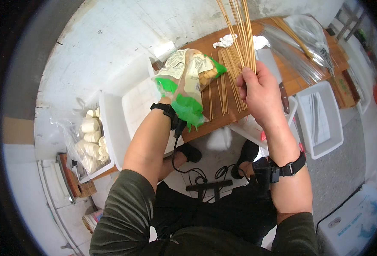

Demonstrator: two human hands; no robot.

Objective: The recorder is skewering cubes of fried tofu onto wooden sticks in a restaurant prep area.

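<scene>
My right hand [261, 86] grips the lower ends of several bamboo skewers [246, 35], which fan upward out of the top of the view. More skewers [228, 70] lie side by side on the wooden table [212, 126] to its left. My left forearm [150, 137] reaches to a clear plastic bag [188, 80] with green edges and printed labels. Pale yellow food pieces [207, 76] show through the bag's right side. The bag covers my left hand, so I cannot tell whether it is inside or behind it, nor how its fingers are placed.
A knife [284, 97] lies right of my right hand. White plastic bins [334, 140] stand on the right, with another white bin [110, 128] on the left. Beside that, a clear bag holds pale cylindrical pieces [92, 137]. Clear plastic sleeves [295, 54] and crumpled tissue [225, 41] lie farther back.
</scene>
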